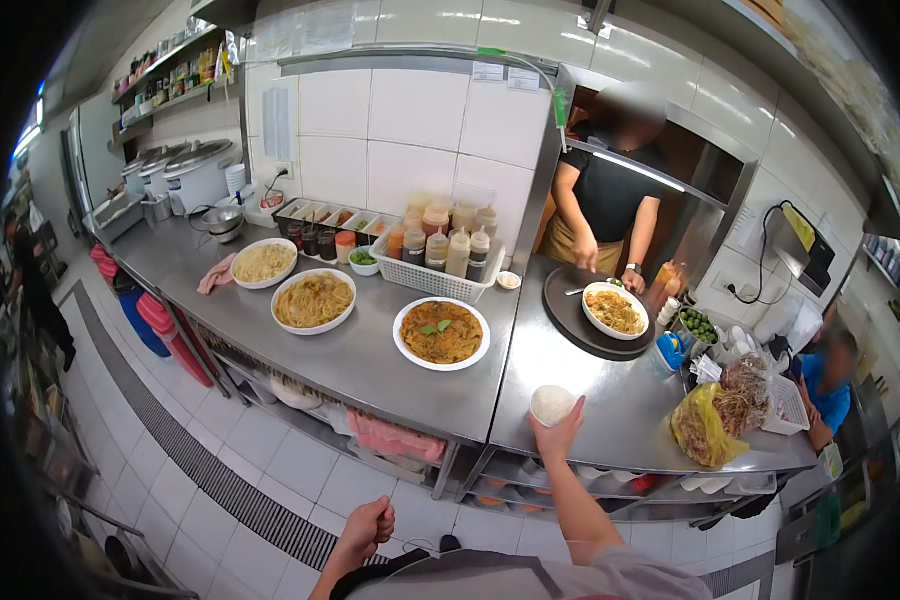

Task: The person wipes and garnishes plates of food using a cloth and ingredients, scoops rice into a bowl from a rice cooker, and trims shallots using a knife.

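Observation:
My right hand (558, 436) is wrapped round a small white bowl of rice (552, 404), at the front edge of the steel counter (450, 400). My left hand (370, 524) is closed in a loose fist in front of my body, above the floor, and nothing shows in it. On the counter, left of the rice, is a white plate of orange-brown curry (441, 333) topped with green leaves. Farther left stand two white bowls of noodles, one nearer (313, 301) and one behind (264, 263). Ahead, a bowl of noodles (615, 311) sits on a round dark tray (570, 335).
A co-worker (610, 180) reaches over the tray through the hatch. A white basket of sauce bottles (440, 280) stands by the wall. At right are a yellow plastic bag (705, 425) and a container of green limes (698, 325). Another person (830, 385) is at far right.

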Motion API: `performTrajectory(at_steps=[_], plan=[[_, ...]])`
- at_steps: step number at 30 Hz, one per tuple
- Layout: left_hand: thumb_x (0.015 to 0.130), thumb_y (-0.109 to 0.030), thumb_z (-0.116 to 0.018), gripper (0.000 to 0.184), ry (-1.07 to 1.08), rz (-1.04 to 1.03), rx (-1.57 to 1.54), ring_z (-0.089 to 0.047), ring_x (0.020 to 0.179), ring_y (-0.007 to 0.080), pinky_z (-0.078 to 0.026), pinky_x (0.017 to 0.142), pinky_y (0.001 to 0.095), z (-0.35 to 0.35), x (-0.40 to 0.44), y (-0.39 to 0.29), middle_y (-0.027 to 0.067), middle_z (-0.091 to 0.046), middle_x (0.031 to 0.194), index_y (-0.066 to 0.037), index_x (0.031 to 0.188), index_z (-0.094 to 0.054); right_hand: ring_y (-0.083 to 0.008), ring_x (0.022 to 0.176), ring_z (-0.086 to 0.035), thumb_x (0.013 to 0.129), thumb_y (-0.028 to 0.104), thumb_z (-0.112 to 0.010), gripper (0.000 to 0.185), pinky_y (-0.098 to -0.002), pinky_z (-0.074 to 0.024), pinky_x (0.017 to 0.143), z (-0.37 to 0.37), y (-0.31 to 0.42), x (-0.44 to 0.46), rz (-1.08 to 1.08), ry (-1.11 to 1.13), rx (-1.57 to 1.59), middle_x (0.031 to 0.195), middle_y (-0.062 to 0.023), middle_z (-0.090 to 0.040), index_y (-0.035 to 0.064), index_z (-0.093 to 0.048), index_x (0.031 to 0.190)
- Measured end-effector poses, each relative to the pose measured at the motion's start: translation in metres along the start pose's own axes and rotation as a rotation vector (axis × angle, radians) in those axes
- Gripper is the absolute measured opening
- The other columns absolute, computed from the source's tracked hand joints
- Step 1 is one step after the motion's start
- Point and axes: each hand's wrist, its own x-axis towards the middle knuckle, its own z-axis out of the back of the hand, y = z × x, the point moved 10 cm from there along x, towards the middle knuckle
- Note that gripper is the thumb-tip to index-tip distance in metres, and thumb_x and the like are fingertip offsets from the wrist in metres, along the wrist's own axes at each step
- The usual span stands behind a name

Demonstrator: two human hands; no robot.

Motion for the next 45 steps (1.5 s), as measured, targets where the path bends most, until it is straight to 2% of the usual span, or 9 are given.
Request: performTrajectory(at_steps=[4, 7, 9, 13, 16, 21, 26, 35, 45], plan=[[0.088, -0.019, -0.043, 0.012, -0.129, -0.177, 0.181, -0.025, 0.039, 0.0051, -0.017, 0.034, 0.0206, 0.001, 0.023, -0.021, -0.0047, -0.029, 0.051, -0.007, 0.088, -0.044, -0.0388, 0.113, -0.031, 0.053, 0.027, -0.079, 0.112, -0.0425, -0.0297, 0.096, -0.005, -0.008, 0.003, -0.018, 0.016, 0.002, 0.123, -0.0241, -0.026, 0.0035, -0.005, 0.134], [0.082, -0.008, -0.049, 0.037, -0.232, -0.414, 0.472, -0.040, 0.045, 0.0066, -0.030, 0.033, 0.0205, -0.011, 0.079, -0.070, 0.0009, -0.043, 0.066, -0.010, 0.117, -0.036, -0.0387, 0.113, -0.032, 0.052, 0.028, -0.079, 0.114, -0.0427, -0.0302, 0.095, -0.011, -0.014, 0.000, 0.030, 0.060, 0.063, 0.124, -0.0239, -0.026, 0.0038, -0.005, 0.134], [0.080, -0.008, -0.050, 0.049, -0.229, -0.386, 0.433, -0.048, 0.050, 0.0116, -0.040, 0.039, 0.0235, -0.029, 0.126, -0.096, 0.0053, -0.048, 0.077, -0.012, 0.124, -0.030, -0.0375, 0.110, -0.035, 0.050, 0.025, -0.081, 0.116, -0.0415, -0.0302, 0.095, -0.013, -0.004, 0.002, 0.060, 0.144, 0.085, 0.121, -0.0253, -0.029, 0.0008, -0.003, 0.134], [0.083, -0.015, -0.047, 0.042, -0.417, -0.341, 0.160, -0.055, 0.069, 0.0202, -0.049, 0.054, 0.0325, 0.018, 0.245, -0.125, 0.0081, -0.051, 0.091, -0.012, 0.122, -0.031, -0.0372, 0.107, -0.037, 0.048, 0.029, -0.081, 0.119, -0.0427, -0.0319, 0.092, -0.005, -0.011, 0.011, 0.075, 0.218, 0.166, 0.119, -0.0248, -0.033, 0.0000, -0.004, 0.133], [0.084, -0.018, -0.045, 0.036, -0.466, -0.236, 0.155, -0.056, 0.075, 0.0217, -0.050, 0.056, 0.0336, 0.048, 0.312, -0.133, 0.0092, -0.051, 0.098, -0.012, 0.117, -0.034, -0.0369, 0.105, -0.039, 0.045, 0.035, -0.081, 0.122, -0.0438, -0.0335, 0.087, 0.005, -0.024, 0.022, 0.084, 0.318, -0.087, 0.113, -0.0239, -0.041, -0.0014, -0.005, 0.133], [0.085, -0.013, -0.041, 0.031, -0.661, -0.312, 0.287, -0.056, 0.074, 0.0218, -0.050, 0.058, 0.0313, 0.021, 0.292, -0.160, 0.0107, -0.052, 0.098, -0.011, 0.115, -0.036, -0.0369, 0.105, -0.038, 0.045, 0.032, -0.081, 0.121, -0.0447, -0.0312, 0.091, 0.029, -0.075, 0.065, 0.066, 0.294, -0.021, 0.116, -0.0227, -0.037, 0.0005, -0.005, 0.134], [0.086, -0.010, -0.040, 0.033, -0.578, -0.223, 0.338, -0.057, 0.071, 0.0207, -0.050, 0.058, 0.0316, 0.027, 0.301, -0.154, 0.0105, -0.054, 0.098, -0.012, 0.118, -0.034, -0.0379, 0.106, -0.037, 0.047, 0.026, -0.081, 0.117, -0.0451, -0.0304, 0.092, 0.051, -0.110, 0.102, 0.063, 0.223, 0.080, 0.119, -0.0228, -0.034, 0.0013, -0.006, 0.134], [0.081, -0.007, -0.051, 0.038, -0.350, -0.156, 0.316, -0.061, 0.065, 0.0218, -0.052, 0.044, 0.0270, -0.107, 0.316, -0.072, 0.0138, -0.055, 0.092, -0.003, 0.115, -0.033, -0.0376, 0.103, -0.042, 0.050, 0.027, -0.079, 0.109, -0.0408, -0.0357, 0.088, 0.082, -0.135, 0.160, -0.037, 0.045, -0.153, 0.110, -0.0233, -0.043, -0.0004, -0.013, 0.132], [0.083, 0.000, -0.042, 0.036, -0.330, -0.118, 0.334, -0.060, 0.070, 0.0241, -0.055, 0.052, 0.0300, -0.213, 0.407, -0.037, 0.0175, -0.050, 0.100, 0.000, 0.117, -0.030, -0.0366, 0.107, -0.041, 0.052, 0.027, -0.078, 0.108, -0.0393, -0.0346, 0.091, 0.054, -0.176, 0.244, -0.091, 0.094, -0.164, 0.117, -0.0250, -0.040, 0.0004, -0.012, 0.133]])
